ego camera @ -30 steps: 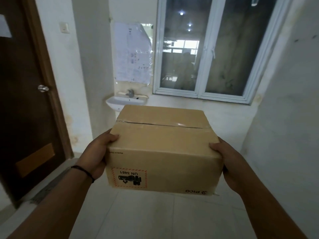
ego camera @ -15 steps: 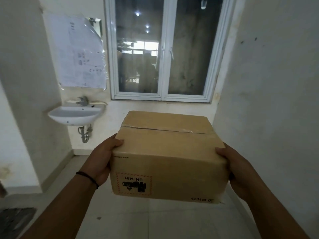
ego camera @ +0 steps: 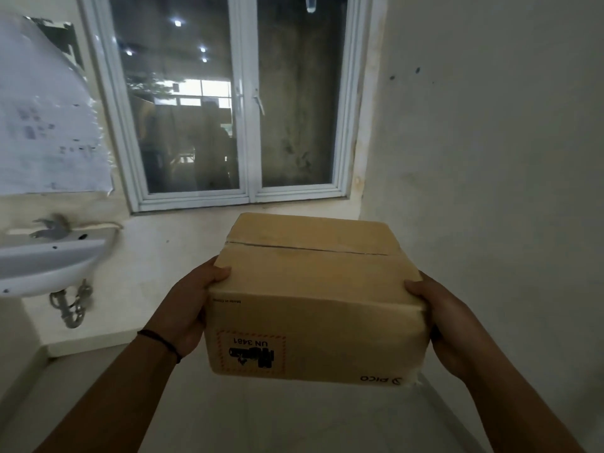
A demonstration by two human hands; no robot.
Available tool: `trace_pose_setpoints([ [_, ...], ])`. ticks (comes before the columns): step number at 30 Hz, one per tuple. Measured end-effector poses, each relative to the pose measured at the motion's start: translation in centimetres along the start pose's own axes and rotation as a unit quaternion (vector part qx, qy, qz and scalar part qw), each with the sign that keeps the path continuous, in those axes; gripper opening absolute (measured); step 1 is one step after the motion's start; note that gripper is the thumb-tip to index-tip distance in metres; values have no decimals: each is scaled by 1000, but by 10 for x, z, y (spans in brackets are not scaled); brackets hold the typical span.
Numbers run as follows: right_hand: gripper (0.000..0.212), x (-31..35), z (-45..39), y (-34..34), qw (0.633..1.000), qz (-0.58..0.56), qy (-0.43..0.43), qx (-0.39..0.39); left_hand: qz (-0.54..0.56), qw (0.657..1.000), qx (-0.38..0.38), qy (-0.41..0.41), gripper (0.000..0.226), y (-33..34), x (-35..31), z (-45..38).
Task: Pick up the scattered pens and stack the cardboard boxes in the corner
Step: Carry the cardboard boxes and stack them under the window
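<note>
Best done by keeping the box [ego camera: 313, 302] level and pressed evenly from both sides while heading for the corner where the window wall meets the right wall [ego camera: 490, 158]; judged the carrying step of the stacking, with no stack and no pens in view. Worth lowering it flat against both walls rather than dropping it, since the top flaps show an open seam and could spring up.

On the far left, a sink [ego camera: 49, 263] fixed to the wall, with paper sheets [ego camera: 42, 119] above it, well apart from the box. Next, the left hand [ego camera: 186, 308], wrist banded with a black cord [ego camera: 160, 341], arm stretched forward and up, palm flat on the box's left side, thumb hooked over the top edge, fingers hidden behind. In the middle, the box held in the air at chest height below the window [ego camera: 242, 103], printed label upside down on the near face. On the right, the right hand [ego camera: 447, 325], clamped on the right side the same way, thumb on the top corner, fingers wrapped round out of sight.
</note>
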State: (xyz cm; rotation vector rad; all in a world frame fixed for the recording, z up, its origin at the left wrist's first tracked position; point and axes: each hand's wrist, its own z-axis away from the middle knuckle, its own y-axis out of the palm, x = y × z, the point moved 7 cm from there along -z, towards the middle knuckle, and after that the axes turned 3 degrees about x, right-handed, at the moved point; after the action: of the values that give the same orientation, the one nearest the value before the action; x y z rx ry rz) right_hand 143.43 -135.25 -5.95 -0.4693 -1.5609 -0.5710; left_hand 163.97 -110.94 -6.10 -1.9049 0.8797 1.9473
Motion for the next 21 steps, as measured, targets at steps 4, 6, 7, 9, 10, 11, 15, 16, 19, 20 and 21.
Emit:
trace_pose_setpoints([
  [4, 24, -4, -48, -28, 1000, 1, -4, -12, -2, 1000, 5, -9, 25, 24, 12, -59],
  [6, 23, -5, -78, -45, 1000, 3, -3, -20, -7, 1000, 8, -11, 24, 40, 18, -92],
  [7, 23, -5, -91, -53, 1000, 4, -3, -23, -7, 1000, 9, -12, 24, 49, 21, -107],
  [9, 23, -1, -123, -71, 1000, 5, -4, -20, -1, 1000, 11, -11, 25, 70, 23, -138],
  [10, 23, 2, -140, -80, 1000, 6, -7, -17, 3, 1000, 11, -9, 25, 79, 24, -154],
  [11, 23, 4, -153, -88, 1000, 8, -6, -18, 5, 1000, 8, -9, 26, 86, 26, -165],
  [15, 22, 11, -213, -121, 1000, 11, -10, -16, 27, 1000, 0, -10, 27, 118, 37, -221],
  [16, 22, 10, -227, -129, 1000, 11, -10, -16, 27, 1000, 0, -13, 27, 125, 40, -235],
  [19, 21, 6, -265, -148, 1000, 13, -4, -21, 28, 999, 2, -22, 30, 145, 50, -273],
  [20, 22, 5, -278, -154, 1000, 11, 0, -24, 28, 999, -1, -25, 30, 150, 53, -287],
  [21, 22, 2, -291, -160, 1000, 10, 2, -27, 29, 999, 0, -27, 30, 155, 57, -301],
])
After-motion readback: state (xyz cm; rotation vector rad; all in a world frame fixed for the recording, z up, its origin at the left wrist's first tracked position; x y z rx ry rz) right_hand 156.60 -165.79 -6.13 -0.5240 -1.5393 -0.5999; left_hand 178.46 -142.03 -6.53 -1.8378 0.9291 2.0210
